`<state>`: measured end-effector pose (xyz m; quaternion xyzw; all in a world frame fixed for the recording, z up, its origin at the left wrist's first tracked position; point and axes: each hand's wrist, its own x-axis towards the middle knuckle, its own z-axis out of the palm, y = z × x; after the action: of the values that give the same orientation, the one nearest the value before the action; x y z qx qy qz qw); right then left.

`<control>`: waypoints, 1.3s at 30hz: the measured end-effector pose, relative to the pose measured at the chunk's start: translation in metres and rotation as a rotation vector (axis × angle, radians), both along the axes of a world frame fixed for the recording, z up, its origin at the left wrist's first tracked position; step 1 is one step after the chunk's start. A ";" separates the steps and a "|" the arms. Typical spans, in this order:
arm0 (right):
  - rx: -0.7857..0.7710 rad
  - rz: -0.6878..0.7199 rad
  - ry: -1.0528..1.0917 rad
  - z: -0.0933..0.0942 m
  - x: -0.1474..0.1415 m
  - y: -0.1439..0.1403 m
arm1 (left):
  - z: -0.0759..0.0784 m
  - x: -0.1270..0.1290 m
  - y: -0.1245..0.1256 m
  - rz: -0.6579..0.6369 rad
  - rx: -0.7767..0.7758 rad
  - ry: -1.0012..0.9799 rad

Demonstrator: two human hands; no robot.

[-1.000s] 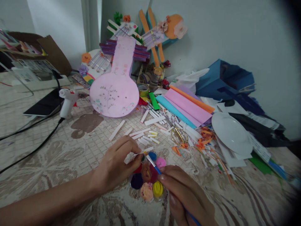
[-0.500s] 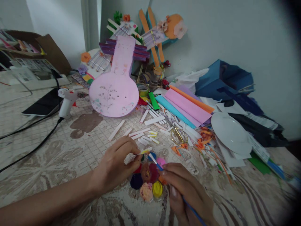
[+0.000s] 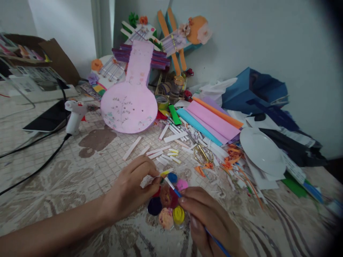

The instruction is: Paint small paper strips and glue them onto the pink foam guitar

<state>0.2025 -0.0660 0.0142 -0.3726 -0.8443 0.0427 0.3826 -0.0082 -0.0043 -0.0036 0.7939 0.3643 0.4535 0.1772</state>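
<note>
Blue paintbrush (image 3: 174, 188) sits pinched in the right hand (image 3: 211, 221), its grip closed; left hand (image 3: 131, 189) pinches a paper strip (image 3: 164, 173).

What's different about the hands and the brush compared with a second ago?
Very little. The right hand drew the blue-handled paintbrush back slightly, then returned its tip beside the small white paper strip pinched in the left hand. The round paint palette stayed put.

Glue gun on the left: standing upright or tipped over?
Upright. The white glue gun stands on the table with its nozzle pointing left and its black cord trailing from the handle's base.
</note>
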 end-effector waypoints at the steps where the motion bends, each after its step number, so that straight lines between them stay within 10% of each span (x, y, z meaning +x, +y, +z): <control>1: 0.006 -0.010 0.001 0.000 0.000 0.000 | 0.000 0.000 0.000 0.000 0.007 -0.002; 39: 0.067 -0.076 -0.002 -0.001 -0.003 0.002 | -0.001 0.000 0.001 -0.016 0.014 -0.007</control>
<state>0.1995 -0.0643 0.0130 -0.3916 -0.8309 -0.0004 0.3954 -0.0082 -0.0031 -0.0047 0.7963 0.3543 0.4574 0.1766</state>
